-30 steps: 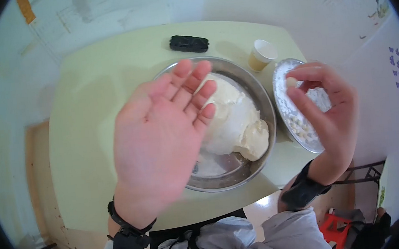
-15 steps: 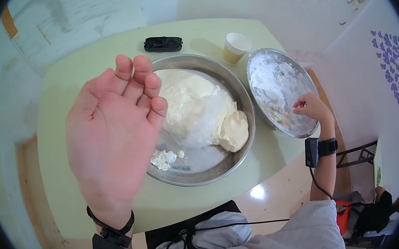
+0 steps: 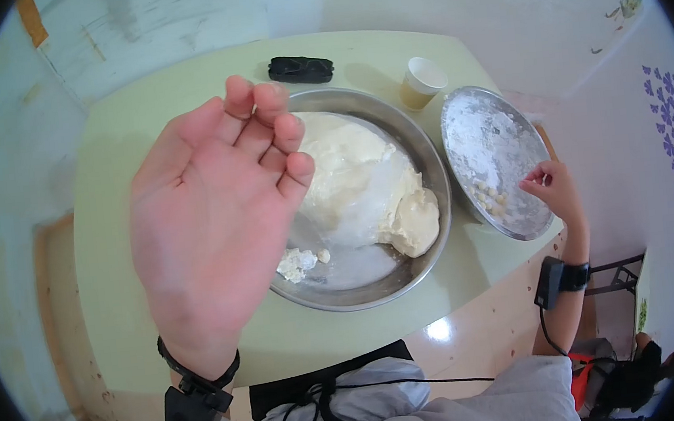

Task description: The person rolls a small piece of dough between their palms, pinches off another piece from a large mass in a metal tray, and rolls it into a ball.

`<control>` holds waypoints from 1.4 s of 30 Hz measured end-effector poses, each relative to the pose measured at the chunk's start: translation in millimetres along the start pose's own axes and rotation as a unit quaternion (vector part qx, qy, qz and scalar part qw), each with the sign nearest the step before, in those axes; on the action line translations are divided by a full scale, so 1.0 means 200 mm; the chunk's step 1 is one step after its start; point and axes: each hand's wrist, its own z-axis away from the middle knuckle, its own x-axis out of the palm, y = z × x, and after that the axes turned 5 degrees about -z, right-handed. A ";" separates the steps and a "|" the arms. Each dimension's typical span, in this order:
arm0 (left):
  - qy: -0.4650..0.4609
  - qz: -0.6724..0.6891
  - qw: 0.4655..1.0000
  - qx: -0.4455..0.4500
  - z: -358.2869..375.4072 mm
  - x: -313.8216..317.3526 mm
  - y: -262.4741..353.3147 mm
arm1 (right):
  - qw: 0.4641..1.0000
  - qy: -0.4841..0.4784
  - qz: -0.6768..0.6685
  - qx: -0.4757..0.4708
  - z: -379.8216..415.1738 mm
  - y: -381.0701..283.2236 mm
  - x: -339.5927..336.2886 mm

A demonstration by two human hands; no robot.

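Note:
My left hand (image 3: 213, 190) is raised close to the camera, palm showing and empty, with the fingers loosely bent and slightly apart. It hides the left part of a large steel basin (image 3: 368, 295). In that basin lies a big mass of pale dough (image 3: 348, 153), a smaller dough lump (image 3: 417, 223) at its right and a floury clump (image 3: 297, 264) at the lower left. Over the right side of a floured metal tray (image 3: 470, 116), my right hand (image 3: 554, 189) has thumb and fingers pinched together; what they hold is too small to tell. Several small dough bits (image 3: 488, 198) lie beside it.
Behind the basin lie a black case (image 3: 301, 69) and a paper cup (image 3: 424, 82) with yellowish liquid, all on a pale green table (image 3: 140, 108). Each wrist wears a black strapped device, with a cable (image 3: 418, 381) across my lap. A dark stool stands right.
The whole view has shifted, so the table things sit further right. My left hand stays raised with much the same bend; my right hand stays pinched at the tray's right side.

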 end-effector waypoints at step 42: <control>-0.047 0.007 0.998 0.029 0.01 -0.02 0.12 | 0.996 -0.007 -0.085 0.005 0.03 -0.30 0.02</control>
